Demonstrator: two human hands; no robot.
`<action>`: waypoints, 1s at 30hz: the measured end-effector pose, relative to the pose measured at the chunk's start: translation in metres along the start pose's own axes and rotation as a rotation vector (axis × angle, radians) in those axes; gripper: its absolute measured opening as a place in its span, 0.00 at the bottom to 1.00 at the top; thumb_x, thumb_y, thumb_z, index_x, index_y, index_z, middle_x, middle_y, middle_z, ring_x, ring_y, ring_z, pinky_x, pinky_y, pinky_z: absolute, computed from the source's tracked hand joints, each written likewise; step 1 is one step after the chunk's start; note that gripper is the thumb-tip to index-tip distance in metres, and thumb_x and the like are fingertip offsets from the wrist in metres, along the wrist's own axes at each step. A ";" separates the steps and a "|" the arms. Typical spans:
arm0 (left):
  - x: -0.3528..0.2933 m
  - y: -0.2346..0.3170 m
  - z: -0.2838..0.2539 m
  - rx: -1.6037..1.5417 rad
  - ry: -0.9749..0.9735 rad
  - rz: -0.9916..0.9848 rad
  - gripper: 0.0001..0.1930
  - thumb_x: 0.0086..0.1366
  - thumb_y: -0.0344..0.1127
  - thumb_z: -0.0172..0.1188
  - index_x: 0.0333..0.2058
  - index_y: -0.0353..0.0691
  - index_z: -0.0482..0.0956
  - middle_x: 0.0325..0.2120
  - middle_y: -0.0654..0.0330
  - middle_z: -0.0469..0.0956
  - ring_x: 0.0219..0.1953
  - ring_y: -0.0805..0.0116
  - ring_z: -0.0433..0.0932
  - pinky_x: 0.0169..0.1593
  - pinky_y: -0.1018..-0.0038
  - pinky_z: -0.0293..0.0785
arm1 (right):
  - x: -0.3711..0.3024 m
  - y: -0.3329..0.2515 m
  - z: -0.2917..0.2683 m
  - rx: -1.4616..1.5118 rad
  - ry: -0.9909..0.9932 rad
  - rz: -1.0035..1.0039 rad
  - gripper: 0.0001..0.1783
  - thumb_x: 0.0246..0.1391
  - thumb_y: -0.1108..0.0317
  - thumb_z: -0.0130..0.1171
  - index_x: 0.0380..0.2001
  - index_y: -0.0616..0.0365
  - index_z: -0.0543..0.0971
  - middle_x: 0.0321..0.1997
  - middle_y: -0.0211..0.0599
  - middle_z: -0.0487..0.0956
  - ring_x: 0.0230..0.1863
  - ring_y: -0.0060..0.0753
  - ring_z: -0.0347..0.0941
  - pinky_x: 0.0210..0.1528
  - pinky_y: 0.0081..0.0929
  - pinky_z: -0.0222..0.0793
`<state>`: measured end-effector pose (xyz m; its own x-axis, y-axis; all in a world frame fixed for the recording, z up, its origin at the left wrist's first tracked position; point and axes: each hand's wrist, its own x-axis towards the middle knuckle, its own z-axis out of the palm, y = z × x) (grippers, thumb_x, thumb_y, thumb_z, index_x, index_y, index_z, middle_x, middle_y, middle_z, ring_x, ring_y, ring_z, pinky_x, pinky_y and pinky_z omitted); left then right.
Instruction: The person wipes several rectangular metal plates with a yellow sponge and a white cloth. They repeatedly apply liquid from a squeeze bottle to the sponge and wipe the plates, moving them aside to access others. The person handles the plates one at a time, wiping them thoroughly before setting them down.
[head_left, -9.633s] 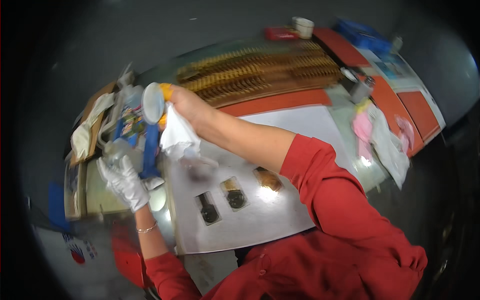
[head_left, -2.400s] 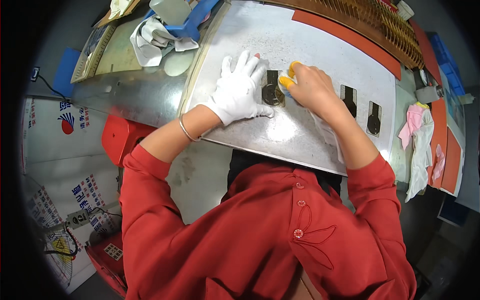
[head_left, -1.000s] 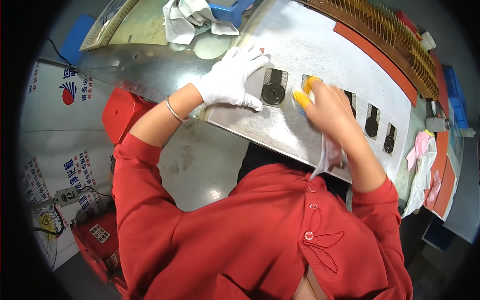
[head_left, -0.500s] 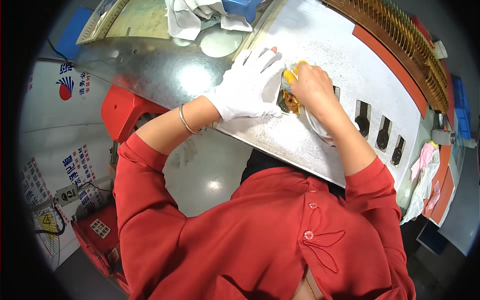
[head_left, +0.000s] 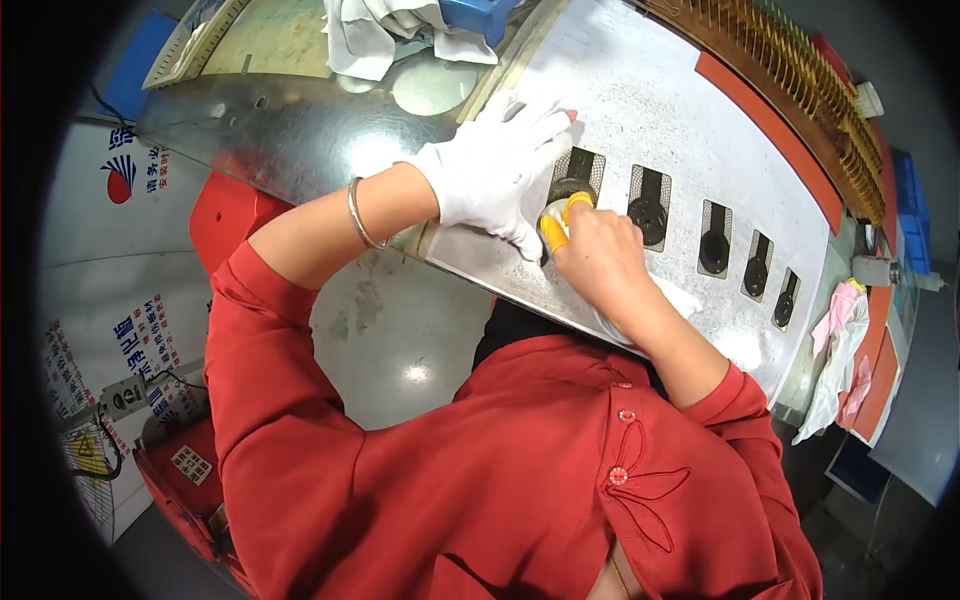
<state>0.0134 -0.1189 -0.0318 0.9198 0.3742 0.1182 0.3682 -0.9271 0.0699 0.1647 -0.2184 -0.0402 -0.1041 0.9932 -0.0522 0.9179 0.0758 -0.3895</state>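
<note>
My right hand (head_left: 603, 252) is bare apart from yellow finger covers on its fingertips. It pinches a white cloth (head_left: 678, 297), which trails out below the palm, and presses down at the near left of the white worktop sheet (head_left: 640, 110). My left hand (head_left: 495, 170) wears a white glove and lies beside it, fingers stretched out; one bare fingertip pokes out of the glove. Its thumb points down towards the right fingertips. What lies under the right fingertips is hidden. Just beyond them is a dark picture with a mesh pattern (head_left: 578, 172) on the sheet.
More dark round-ended pictures (head_left: 714, 240) run rightward along the sheet. Far right stands a brown rack (head_left: 800, 90) with many gold-coloured rods. Cloths (head_left: 375, 35) and a blue bin (head_left: 480, 15) sit at the back left. A red stool (head_left: 232, 215) stands left of the table.
My right hand has moved down and slightly left, uncovering pictures on the sheet. The gold-brown round piece seen earlier between my hands is now out of sight. My left thumb has swung downward.
</note>
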 end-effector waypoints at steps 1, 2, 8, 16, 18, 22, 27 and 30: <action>0.000 -0.001 0.000 0.006 -0.023 0.004 0.53 0.36 0.62 0.66 0.56 0.31 0.60 0.58 0.49 0.57 0.62 0.51 0.52 0.62 0.59 0.48 | -0.006 -0.001 0.001 0.016 0.012 -0.027 0.12 0.47 0.67 0.54 0.20 0.68 0.73 0.17 0.56 0.75 0.20 0.55 0.74 0.25 0.44 0.70; 0.000 -0.003 0.000 0.011 -0.045 0.008 0.54 0.35 0.63 0.66 0.56 0.31 0.59 0.58 0.49 0.57 0.62 0.51 0.52 0.62 0.59 0.48 | -0.011 -0.001 0.002 0.011 -0.002 -0.037 0.12 0.47 0.67 0.54 0.20 0.68 0.73 0.17 0.56 0.75 0.20 0.55 0.74 0.24 0.44 0.70; 0.001 0.007 -0.005 -0.125 -0.039 -0.136 0.54 0.33 0.59 0.69 0.58 0.35 0.58 0.59 0.48 0.56 0.60 0.50 0.54 0.61 0.61 0.51 | -0.051 0.003 -0.019 0.102 -0.238 -0.104 0.13 0.48 0.65 0.55 0.26 0.68 0.72 0.18 0.55 0.75 0.23 0.57 0.73 0.28 0.46 0.68; 0.022 0.035 0.000 -0.179 0.224 -0.108 0.44 0.36 0.45 0.67 0.55 0.39 0.60 0.46 0.45 0.67 0.49 0.46 0.65 0.55 0.61 0.59 | -0.132 0.083 -0.065 0.591 -0.123 0.358 0.12 0.51 0.64 0.58 0.33 0.61 0.74 0.13 0.41 0.73 0.12 0.30 0.69 0.14 0.29 0.63; 0.031 0.041 -0.010 -0.281 0.016 -0.261 0.46 0.33 0.44 0.68 0.54 0.36 0.60 0.44 0.44 0.66 0.47 0.44 0.64 0.55 0.57 0.59 | -0.151 0.103 -0.069 0.621 -0.027 0.389 0.13 0.51 0.63 0.59 0.34 0.61 0.74 0.13 0.38 0.73 0.11 0.26 0.68 0.13 0.27 0.62; 0.027 0.057 -0.023 -0.180 0.035 -0.338 0.41 0.36 0.44 0.68 0.51 0.39 0.63 0.43 0.43 0.65 0.44 0.46 0.69 0.47 0.61 0.69 | -0.185 0.132 -0.094 0.678 0.087 0.470 0.09 0.52 0.65 0.58 0.31 0.60 0.73 0.18 0.33 0.75 0.16 0.20 0.69 0.18 0.22 0.64; 0.048 0.068 -0.041 -0.118 -0.167 -0.333 0.46 0.33 0.51 0.71 0.52 0.35 0.64 0.43 0.43 0.67 0.45 0.46 0.70 0.49 0.62 0.68 | -0.239 0.197 -0.095 0.964 0.509 0.573 0.10 0.52 0.67 0.58 0.32 0.63 0.73 0.22 0.31 0.74 0.19 0.19 0.67 0.21 0.20 0.63; 0.088 0.067 -0.058 -0.195 -0.056 -0.304 0.47 0.33 0.50 0.72 0.52 0.34 0.64 0.43 0.44 0.68 0.45 0.46 0.70 0.48 0.61 0.68 | -0.266 0.244 -0.088 1.094 0.795 0.569 0.07 0.54 0.70 0.55 0.33 0.62 0.71 0.24 0.27 0.71 0.22 0.16 0.65 0.23 0.17 0.61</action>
<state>0.1109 -0.1471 0.0403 0.7802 0.6255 0.0086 0.5982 -0.7501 0.2819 0.4499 -0.4567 -0.0403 0.7311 0.6791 -0.0656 -0.0175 -0.0774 -0.9968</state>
